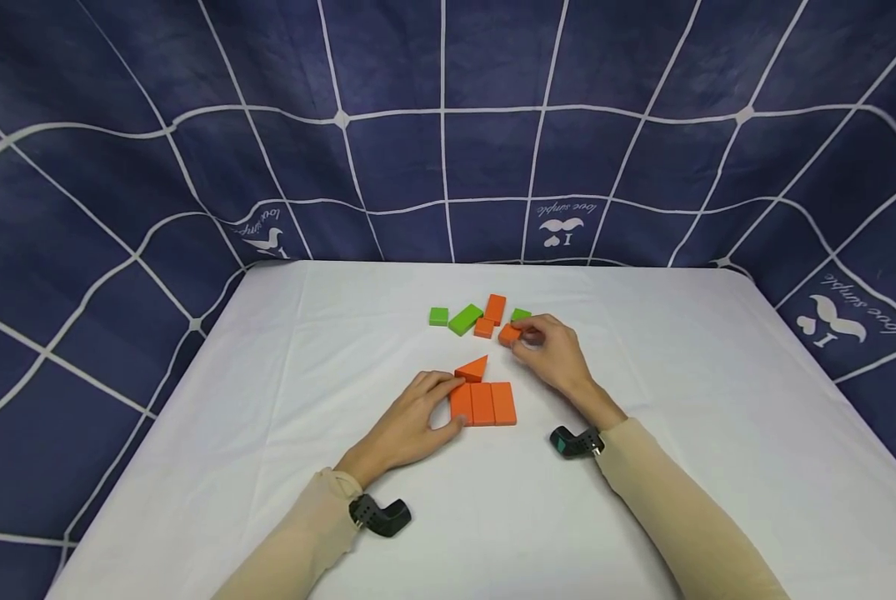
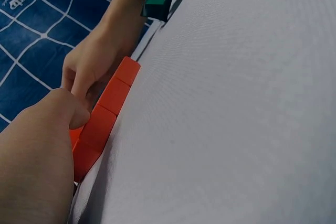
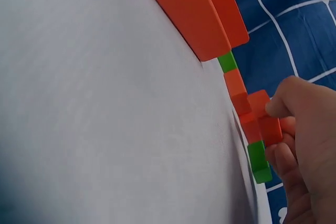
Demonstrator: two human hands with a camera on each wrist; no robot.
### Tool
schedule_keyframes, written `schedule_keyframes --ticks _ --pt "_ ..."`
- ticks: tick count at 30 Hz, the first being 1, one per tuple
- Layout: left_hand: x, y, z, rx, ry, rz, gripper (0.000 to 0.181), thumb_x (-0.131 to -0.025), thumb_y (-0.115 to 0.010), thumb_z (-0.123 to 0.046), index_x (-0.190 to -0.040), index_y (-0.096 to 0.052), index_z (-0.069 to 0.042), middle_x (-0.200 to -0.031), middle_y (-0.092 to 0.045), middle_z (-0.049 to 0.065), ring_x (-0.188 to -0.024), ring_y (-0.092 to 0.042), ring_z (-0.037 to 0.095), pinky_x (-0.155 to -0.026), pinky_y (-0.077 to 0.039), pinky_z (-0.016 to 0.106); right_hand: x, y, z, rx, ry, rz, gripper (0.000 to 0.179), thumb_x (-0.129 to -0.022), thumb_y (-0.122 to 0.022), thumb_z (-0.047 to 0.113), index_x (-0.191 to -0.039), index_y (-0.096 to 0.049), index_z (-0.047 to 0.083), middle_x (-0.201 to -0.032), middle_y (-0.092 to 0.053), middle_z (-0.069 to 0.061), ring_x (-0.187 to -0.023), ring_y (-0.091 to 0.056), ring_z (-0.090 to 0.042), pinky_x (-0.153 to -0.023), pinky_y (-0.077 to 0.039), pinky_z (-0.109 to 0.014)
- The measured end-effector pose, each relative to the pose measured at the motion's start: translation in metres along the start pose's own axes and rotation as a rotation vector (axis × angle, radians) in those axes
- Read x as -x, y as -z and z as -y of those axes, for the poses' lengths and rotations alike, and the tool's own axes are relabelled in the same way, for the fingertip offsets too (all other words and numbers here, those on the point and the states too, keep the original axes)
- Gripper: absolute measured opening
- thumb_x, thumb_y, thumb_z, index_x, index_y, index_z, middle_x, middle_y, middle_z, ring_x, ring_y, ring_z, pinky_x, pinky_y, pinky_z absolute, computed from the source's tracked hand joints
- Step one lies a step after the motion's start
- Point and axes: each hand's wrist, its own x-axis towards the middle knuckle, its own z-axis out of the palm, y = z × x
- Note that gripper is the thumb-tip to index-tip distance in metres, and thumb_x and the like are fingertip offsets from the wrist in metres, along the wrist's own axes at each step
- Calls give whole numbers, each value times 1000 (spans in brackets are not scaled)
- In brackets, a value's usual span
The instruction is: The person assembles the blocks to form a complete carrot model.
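Observation:
Three orange rectangular blocks (image 1: 483, 405) stand side by side in a row on the white table. My left hand (image 1: 410, 421) spans the leftmost block, thumb at its near edge and fingertips at the far edge; the other fingers are partly hidden. An orange triangular block (image 1: 473, 369) sits just behind the row, near the left fingertips. Farther back on the right, my right hand (image 1: 555, 354) pinches a small orange square block (image 3: 270, 129) between thumb and fingers. A small green block (image 1: 521, 314) is just behind that hand.
Left of the right hand lie an orange rectangular block (image 1: 496, 309), a small orange block (image 1: 483, 327), a green rectangular block (image 1: 466, 319) and a small green square block (image 1: 438, 317). A dark blue curtain (image 1: 485, 158) with white lines hangs behind the table (image 1: 478, 517).

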Motion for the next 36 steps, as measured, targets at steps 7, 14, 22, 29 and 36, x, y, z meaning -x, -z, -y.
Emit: schedule_keyframes --ticks 7,14,22,29,36 --pt "0 -1 1 4 -2 -5 56 -96 -69 -36 -144 -59 -10 -140 -57 3 -134 -49 18 -116 -44 40 10 9 7 -41 43 12 27 -86 -76 9 -113 -75 4 -114 -72 -12 -100 -72 -27 -96 -58 -44" --pt "0 0 1 5 -5 -7 56 -95 -70 -36 -144 -60 -10 -141 -57 3 -133 -49 19 -116 -44 40 25 13 15 -103 104 39 26 -86 -76 4 -112 -75 7 -113 -72 -7 -99 -71 -23 -97 -58 -42" --pt "0 0 1 15 -3 -8 56 -96 -70 -36 -144 -60 -10 -141 -57 3 -133 -49 19 -116 -44 40 43 17 23 -140 184 101 29 -84 -77 2 -111 -74 12 -112 -71 -1 -97 -69 -19 -98 -58 -42" --pt "0 0 2 15 -7 -9 55 -96 -70 -35 -144 -60 -10 -141 -57 3 -133 -49 19 -116 -43 40 56 18 32 -163 248 173 31 -85 -79 5 -112 -74 19 -111 -70 6 -97 -69 -17 -97 -58 -41" --pt "-1 0 2 8 -13 -6 54 -97 -68 -34 -144 -59 -10 -141 -57 4 -134 -49 19 -116 -43 41 68 14 38 -176 302 254 33 -82 -80 5 -109 -73 23 -110 -69 10 -96 -67 -9 -89 -58 -31"
